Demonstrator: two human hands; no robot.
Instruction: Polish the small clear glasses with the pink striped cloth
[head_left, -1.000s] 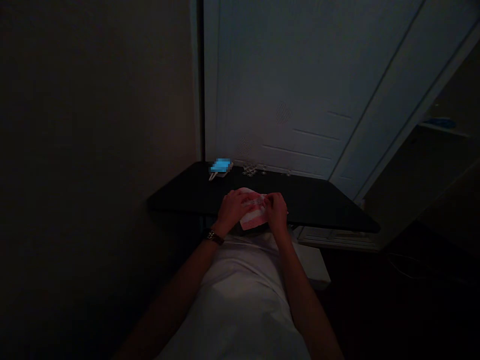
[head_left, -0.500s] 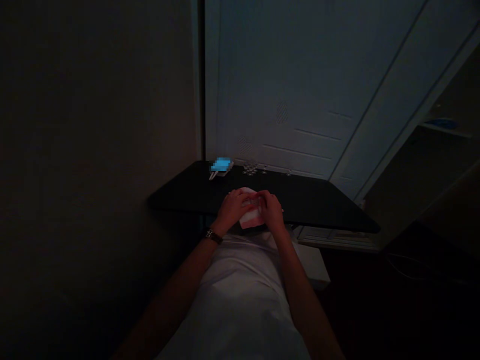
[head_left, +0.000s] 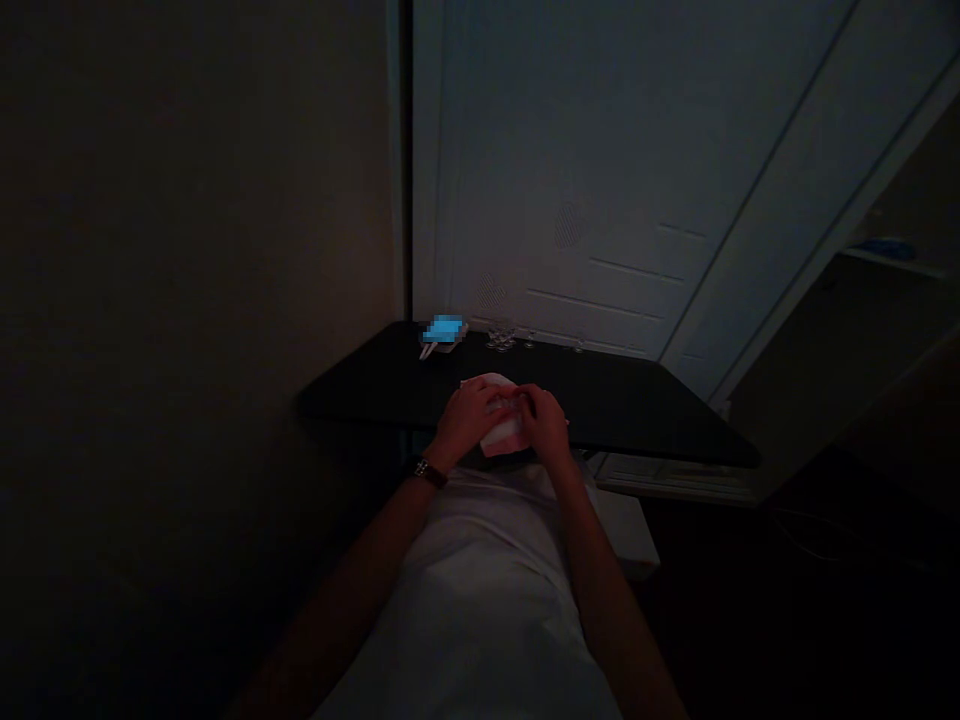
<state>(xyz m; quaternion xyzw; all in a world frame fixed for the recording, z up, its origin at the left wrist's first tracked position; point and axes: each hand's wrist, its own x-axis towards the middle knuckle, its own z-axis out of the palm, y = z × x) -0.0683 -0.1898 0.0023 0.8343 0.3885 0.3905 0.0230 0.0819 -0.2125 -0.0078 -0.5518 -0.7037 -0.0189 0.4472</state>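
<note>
The room is dim. A small pink and white object (head_left: 504,432), like folded paper or a packet, lies at the near edge of a black table (head_left: 637,410). My left hand (head_left: 469,418), with a watch on its wrist, rests on the object's left side with fingers curled over it. My right hand (head_left: 546,424) presses on its right side, fingers bent and meeting the left hand's fingers at the middle. Most of the object is hidden under both hands.
A bright blue blurred item (head_left: 443,331) sits at the table's far left corner. Several small clear glass pieces (head_left: 501,340) stand along the far edge. A white panelled door (head_left: 600,200) rises behind the table. A shelf (head_left: 889,255) is at the right.
My right hand has slid left toward the left hand, covering more of the pink and white object. The left hand has barely moved.
</note>
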